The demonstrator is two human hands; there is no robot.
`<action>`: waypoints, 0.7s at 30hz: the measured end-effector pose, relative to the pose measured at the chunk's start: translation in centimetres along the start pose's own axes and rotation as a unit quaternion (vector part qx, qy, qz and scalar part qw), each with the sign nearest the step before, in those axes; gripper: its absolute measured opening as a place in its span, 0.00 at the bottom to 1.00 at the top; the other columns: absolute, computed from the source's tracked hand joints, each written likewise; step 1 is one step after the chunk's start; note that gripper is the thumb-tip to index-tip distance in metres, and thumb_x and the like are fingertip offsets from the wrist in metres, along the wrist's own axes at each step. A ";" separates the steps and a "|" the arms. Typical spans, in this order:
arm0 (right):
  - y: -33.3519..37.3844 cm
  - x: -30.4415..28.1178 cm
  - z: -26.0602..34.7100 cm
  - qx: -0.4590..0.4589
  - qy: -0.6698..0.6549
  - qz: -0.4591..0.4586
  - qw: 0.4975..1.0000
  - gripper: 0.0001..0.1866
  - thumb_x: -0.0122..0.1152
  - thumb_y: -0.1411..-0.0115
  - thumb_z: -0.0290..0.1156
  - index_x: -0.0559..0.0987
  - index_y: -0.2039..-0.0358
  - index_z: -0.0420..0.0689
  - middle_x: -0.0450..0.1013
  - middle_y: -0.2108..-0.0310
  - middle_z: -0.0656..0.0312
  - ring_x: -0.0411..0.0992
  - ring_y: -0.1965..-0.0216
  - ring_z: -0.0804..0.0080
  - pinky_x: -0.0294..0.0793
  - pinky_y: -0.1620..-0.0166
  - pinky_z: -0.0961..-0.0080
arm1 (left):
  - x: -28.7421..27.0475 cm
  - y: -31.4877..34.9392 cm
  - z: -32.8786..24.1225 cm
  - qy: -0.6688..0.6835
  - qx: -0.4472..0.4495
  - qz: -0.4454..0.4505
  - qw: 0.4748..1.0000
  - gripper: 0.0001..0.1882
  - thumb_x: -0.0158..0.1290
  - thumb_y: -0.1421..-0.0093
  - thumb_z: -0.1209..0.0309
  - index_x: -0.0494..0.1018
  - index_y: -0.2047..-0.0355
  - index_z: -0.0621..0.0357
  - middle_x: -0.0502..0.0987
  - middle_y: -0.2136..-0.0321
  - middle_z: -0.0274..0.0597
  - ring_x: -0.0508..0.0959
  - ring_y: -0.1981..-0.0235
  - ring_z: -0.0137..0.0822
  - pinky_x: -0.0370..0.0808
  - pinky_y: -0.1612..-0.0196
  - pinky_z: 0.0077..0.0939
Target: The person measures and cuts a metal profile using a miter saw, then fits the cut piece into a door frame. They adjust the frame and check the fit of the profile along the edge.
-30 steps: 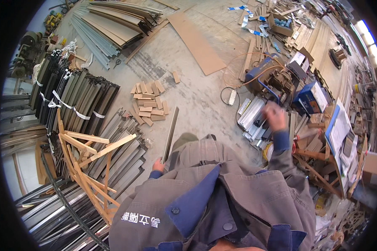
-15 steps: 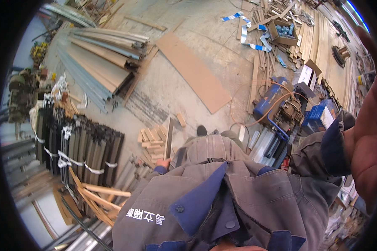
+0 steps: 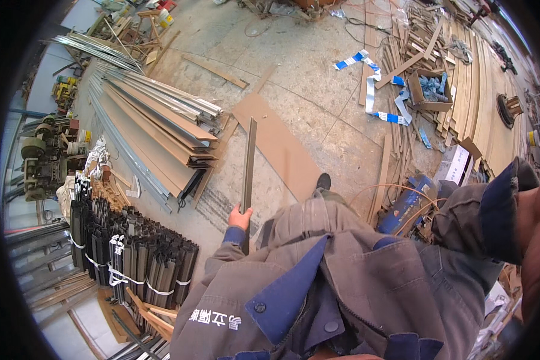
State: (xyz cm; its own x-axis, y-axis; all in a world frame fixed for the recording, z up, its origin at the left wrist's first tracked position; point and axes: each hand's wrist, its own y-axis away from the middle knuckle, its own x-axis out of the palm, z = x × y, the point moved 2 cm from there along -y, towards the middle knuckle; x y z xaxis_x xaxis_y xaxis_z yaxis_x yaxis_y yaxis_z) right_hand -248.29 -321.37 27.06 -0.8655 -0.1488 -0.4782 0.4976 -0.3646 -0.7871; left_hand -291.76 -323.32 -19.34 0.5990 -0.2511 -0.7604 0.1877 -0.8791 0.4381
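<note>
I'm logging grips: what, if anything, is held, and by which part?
The left hand holds a long narrow strip low on its visible length; whether the right hand holds anything cannot be told.

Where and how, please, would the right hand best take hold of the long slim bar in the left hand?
Probably by the bare stretch of the long slim bar just beyond the left hand, coming from the right. The bar looks narrow enough for a hand to close around, and that stretch sticks out ahead uncovered.
</note>
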 end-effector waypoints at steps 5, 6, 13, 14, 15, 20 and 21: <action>-6.6 -10.1 -10.3 -0.044 0.048 0.044 0.997 0.24 0.55 0.31 0.42 0.77 0.46 0.34 0.78 0.52 0.51 0.77 0.54 0.65 0.76 0.49 0.67 | 7.2 -6.9 1.3 -0.100 -0.052 0.084 0.990 0.38 0.65 0.47 0.49 0.73 0.40 0.55 0.77 0.47 0.62 0.76 0.43 0.57 0.75 0.44 0.47; -6.9 -12.8 -11.9 -0.053 0.056 0.034 0.996 0.24 0.55 0.31 0.42 0.77 0.46 0.34 0.78 0.52 0.51 0.77 0.54 0.65 0.76 0.49 0.67 | 8.2 -11.1 7.2 -0.179 -0.023 0.128 0.975 0.37 0.66 0.48 0.50 0.74 0.40 0.51 0.78 0.47 0.62 0.77 0.44 0.57 0.76 0.45 0.49; -2.8 -28.9 -30.5 0.138 0.206 0.002 0.969 0.23 0.55 0.31 0.42 0.77 0.47 0.34 0.78 0.52 0.51 0.77 0.54 0.65 0.75 0.49 0.67 | 10.7 -29.1 -13.8 -0.092 -0.041 0.191 0.976 0.36 0.65 0.48 0.51 0.74 0.43 0.58 0.78 0.49 0.64 0.77 0.46 0.56 0.75 0.45 0.47; -1.0 -33.2 -32.5 0.213 0.247 -0.031 0.945 0.23 0.55 0.31 0.42 0.77 0.47 0.34 0.78 0.53 0.51 0.77 0.54 0.65 0.75 0.49 0.67 | 10.7 -33.4 -18.8 -0.109 -0.019 0.214 0.971 0.36 0.65 0.47 0.51 0.74 0.43 0.59 0.78 0.49 0.64 0.77 0.46 0.56 0.75 0.45 0.47; 0.4 -36.5 -35.0 0.262 0.266 -0.069 0.925 0.23 0.55 0.31 0.42 0.77 0.47 0.34 0.78 0.53 0.51 0.77 0.54 0.65 0.75 0.49 0.67 | 9.5 -36.3 -22.2 -0.117 -0.019 0.214 0.970 0.36 0.65 0.47 0.51 0.74 0.44 0.60 0.78 0.49 0.64 0.77 0.46 0.56 0.75 0.45 0.47; 9.6 -46.3 -45.2 0.489 0.280 -0.252 0.787 0.23 0.55 0.31 0.42 0.78 0.47 0.34 0.78 0.53 0.51 0.77 0.55 0.65 0.75 0.49 0.68 | 6.8 -54.6 -43.7 -0.149 0.051 0.190 0.969 0.36 0.64 0.47 0.51 0.75 0.46 0.65 0.78 0.50 0.66 0.78 0.47 0.56 0.75 0.45 0.46; 11.6 -47.6 -48.0 0.520 0.265 -0.272 0.765 0.23 0.55 0.30 0.42 0.78 0.47 0.34 0.78 0.53 0.52 0.77 0.55 0.65 0.75 0.49 0.68 | 6.4 -58.0 -47.7 -0.154 0.065 0.180 0.969 0.35 0.64 0.47 0.51 0.75 0.46 0.66 0.78 0.50 0.66 0.78 0.47 0.56 0.75 0.45 0.46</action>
State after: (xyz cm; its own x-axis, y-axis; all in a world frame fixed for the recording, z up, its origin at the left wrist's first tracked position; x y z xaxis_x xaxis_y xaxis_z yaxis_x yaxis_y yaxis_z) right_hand -198.58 -274.36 22.00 -0.6462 0.5781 -0.4982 -0.4813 -0.8153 -0.3218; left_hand -261.70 -254.64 -26.78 0.3425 -0.6422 -0.6858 -0.1020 -0.7510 0.6523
